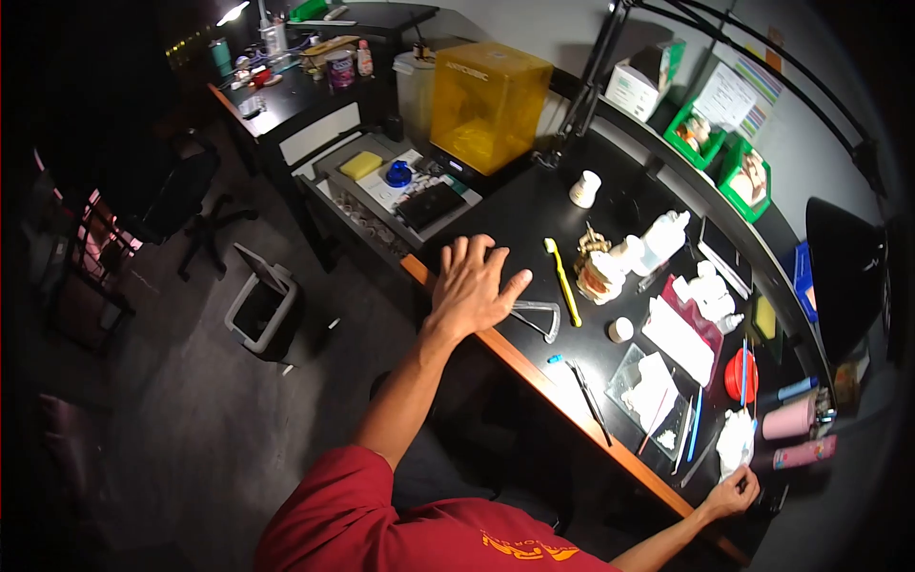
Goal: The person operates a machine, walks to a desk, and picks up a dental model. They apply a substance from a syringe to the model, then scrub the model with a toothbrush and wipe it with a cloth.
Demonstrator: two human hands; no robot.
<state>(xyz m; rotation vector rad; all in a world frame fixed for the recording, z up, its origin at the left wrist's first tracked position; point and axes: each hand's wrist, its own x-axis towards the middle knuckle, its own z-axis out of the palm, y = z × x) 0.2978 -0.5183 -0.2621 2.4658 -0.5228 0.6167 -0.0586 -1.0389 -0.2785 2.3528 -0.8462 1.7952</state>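
Observation:
My left hand (pixel 474 286) lies open, fingers spread, on the table's left end, partly over a grey metal frame tool like a small saw (pixel 551 322). Just right of it is a yellow toothbrush (pixel 566 286). At the lower right, my right hand (pixel 732 493) has its fingers closed at the bottom edge of a crumpled white tissue (pixel 736 440). To the left of the tissue lie thin tools, among them a blue-handled one (pixel 695 425), and a glass slab (pixel 624 379) with white paper on it. A dental model (pixel 600 275) stands mid-table.
Past the model are a white jar (pixel 585 190) and a plastic bottle (pixel 664 236). A red round container (pixel 741 376) and a pink cup (pixel 789 418) stand at the right. An orange-covered machine (pixel 491 105) is at the back. A bin (pixel 262 303) stands on the floor, left.

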